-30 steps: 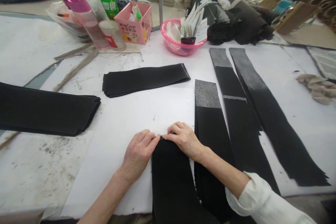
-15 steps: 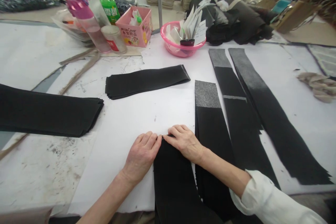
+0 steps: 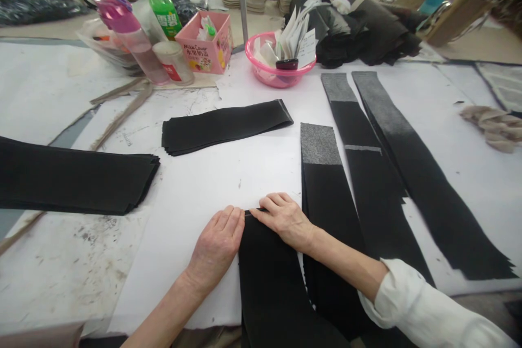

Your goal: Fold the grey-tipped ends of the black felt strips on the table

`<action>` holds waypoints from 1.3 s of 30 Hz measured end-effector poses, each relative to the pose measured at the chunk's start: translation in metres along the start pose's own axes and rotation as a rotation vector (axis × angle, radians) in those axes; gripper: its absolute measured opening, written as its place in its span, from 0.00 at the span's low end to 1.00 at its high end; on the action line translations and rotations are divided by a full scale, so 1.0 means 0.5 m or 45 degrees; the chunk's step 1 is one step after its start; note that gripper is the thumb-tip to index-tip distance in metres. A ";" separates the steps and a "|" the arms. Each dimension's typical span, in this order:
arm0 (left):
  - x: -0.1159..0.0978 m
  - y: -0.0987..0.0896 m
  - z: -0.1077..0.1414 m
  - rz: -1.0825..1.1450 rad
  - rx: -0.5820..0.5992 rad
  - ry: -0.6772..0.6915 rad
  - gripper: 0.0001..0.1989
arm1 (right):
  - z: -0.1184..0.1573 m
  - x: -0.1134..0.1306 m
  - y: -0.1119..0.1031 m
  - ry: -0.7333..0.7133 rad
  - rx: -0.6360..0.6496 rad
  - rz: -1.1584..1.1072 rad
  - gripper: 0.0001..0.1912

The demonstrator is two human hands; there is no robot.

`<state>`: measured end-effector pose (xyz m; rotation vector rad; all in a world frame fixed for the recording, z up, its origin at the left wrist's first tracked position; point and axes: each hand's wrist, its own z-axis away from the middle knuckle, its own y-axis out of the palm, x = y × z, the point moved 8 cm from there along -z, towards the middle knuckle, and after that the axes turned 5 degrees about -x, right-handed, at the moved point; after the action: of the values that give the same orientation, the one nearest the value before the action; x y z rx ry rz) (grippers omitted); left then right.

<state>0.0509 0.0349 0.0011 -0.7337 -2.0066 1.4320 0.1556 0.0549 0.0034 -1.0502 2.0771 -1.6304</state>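
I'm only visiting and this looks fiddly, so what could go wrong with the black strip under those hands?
The left hand and right hand work only at the far edge of the black strip, so the fold there might end up crooked. The right forearm crosses over the grey-ended stack and could nudge its layers out of line.

left hand just beside right hand, fingers bent

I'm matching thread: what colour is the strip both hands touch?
Black; the strip shows best in the head view.
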 end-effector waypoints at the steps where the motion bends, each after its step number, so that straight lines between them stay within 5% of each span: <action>1: 0.000 0.000 0.002 -0.009 -0.005 0.000 0.16 | 0.000 0.001 0.000 0.001 -0.002 0.003 0.11; 13: -0.001 -0.008 -0.013 0.100 -0.035 -0.226 0.13 | 0.004 0.007 0.001 -0.029 0.001 0.067 0.11; 18: -0.027 0.008 -0.020 0.120 -0.082 -0.176 0.13 | 0.004 -0.002 -0.004 -0.053 -0.030 0.030 0.10; 27: -0.021 0.009 -0.019 0.144 0.051 -0.176 0.19 | 0.014 -0.043 -0.019 -0.108 0.073 -0.115 0.09; 39: -0.047 0.009 -0.040 0.034 0.101 0.001 0.19 | 0.021 -0.030 -0.013 -0.119 0.046 -0.012 0.10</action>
<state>0.0819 0.0327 -0.0009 -0.7291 -1.9345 1.5177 0.1749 0.0576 0.0033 -1.1038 1.9791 -1.5857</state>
